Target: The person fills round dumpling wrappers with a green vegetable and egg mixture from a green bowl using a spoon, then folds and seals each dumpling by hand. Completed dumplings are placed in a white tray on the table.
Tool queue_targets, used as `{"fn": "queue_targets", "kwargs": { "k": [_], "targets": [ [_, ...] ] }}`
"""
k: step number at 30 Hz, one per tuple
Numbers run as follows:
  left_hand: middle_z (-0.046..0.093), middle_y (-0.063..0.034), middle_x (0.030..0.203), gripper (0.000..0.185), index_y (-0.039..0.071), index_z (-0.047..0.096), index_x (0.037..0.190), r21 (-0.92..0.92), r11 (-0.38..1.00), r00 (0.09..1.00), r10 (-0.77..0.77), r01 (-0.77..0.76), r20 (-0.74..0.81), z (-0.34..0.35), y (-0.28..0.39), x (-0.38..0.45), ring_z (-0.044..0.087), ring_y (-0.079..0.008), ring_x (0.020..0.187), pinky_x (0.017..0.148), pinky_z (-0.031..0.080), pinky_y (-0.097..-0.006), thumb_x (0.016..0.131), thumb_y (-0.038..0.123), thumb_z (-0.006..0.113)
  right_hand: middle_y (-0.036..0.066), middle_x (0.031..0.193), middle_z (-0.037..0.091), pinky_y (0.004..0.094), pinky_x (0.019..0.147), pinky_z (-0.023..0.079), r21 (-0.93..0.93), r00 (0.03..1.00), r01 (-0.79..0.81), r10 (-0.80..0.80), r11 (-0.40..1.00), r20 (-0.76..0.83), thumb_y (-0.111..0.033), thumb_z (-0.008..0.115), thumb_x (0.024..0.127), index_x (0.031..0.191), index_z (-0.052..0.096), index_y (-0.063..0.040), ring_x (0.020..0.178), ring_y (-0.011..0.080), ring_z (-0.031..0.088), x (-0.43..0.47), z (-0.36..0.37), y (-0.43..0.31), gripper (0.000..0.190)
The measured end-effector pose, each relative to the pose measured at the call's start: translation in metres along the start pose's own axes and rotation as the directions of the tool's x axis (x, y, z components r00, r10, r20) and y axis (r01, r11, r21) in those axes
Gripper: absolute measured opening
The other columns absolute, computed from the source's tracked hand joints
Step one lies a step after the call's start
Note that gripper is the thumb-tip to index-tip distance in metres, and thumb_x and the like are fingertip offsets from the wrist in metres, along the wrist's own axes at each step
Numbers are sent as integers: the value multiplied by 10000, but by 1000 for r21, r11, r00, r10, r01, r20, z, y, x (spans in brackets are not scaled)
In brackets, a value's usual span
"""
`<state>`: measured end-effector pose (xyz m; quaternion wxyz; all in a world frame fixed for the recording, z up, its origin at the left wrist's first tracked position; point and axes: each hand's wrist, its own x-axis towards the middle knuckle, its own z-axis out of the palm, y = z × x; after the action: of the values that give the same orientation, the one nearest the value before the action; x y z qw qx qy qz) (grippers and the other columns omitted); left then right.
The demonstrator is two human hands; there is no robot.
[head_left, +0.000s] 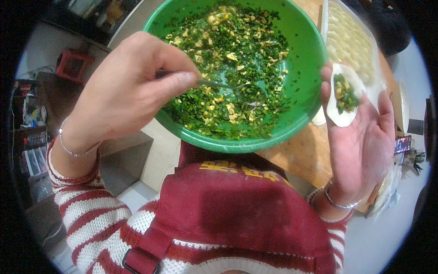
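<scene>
My left hand (126, 89) grips the handle of a metal spoon (219, 84). The spoon's bowl dips into a chopped green and yellow filling (231, 56), which looks like chives and scrambled egg. A large green plastic bowl (308, 41) holds this filling. To the right of the bowl, my right hand (359, 147) is turned palm up. Across its fingers lies a flat, unfolded dough wrapper (344, 118) with a small heap of filling (345, 94) in its middle. Part of another wrapper (319, 119) shows between the bowl and my right hand.
A white tray (376, 63) of pale dough pieces in rows stands at the upper right on the wooden board (297, 156). A phone (402, 144) with a lit screen is at the far right. Cluttered shelves (34, 132) and a red box-like object (73, 65) are at left.
</scene>
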<state>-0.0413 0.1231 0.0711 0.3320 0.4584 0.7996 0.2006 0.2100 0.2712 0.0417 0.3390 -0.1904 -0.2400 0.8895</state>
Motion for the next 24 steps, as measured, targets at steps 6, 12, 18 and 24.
{"fn": "queue_targets", "kwargs": {
  "k": [6,12,18,24],
  "targets": [
    [718,-85,885,160,-10,685,961,100,982,987,160,-161,21,-2,-10,-14,677,-167,827,789,544,-309,859,96,751,407,1520,235,501,1224,236,-6,997,61,-61,998,46,-323,298,1071,1492,136,163,1446,442,291,-13,11,16,663],
    [691,-73,819,153,0,678,846,-249,967,997,-37,53,66,-11,-27,-16,646,-150,766,700,512,-276,780,98,775,423,1512,222,500,1224,243,0,998,-13,13,1000,64,-314,297,1073,1490,120,170,1442,474,277,-9,13,28,662],
    [640,-27,702,134,-14,709,821,-276,946,985,-151,167,79,-15,-35,-10,534,-97,609,569,397,-246,779,109,739,455,1491,211,506,1223,252,2,990,-97,96,995,101,-320,296,1079,1476,121,192,1429,511,269,1,6,23,672],
    [507,63,530,163,-38,745,848,-444,888,988,-62,119,142,-20,-50,4,327,-5,407,390,185,-194,885,102,671,448,1459,295,490,1210,287,124,991,-135,132,983,32,-330,360,1070,1439,248,199,1422,497,301,11,5,25,654]
  ]
}}
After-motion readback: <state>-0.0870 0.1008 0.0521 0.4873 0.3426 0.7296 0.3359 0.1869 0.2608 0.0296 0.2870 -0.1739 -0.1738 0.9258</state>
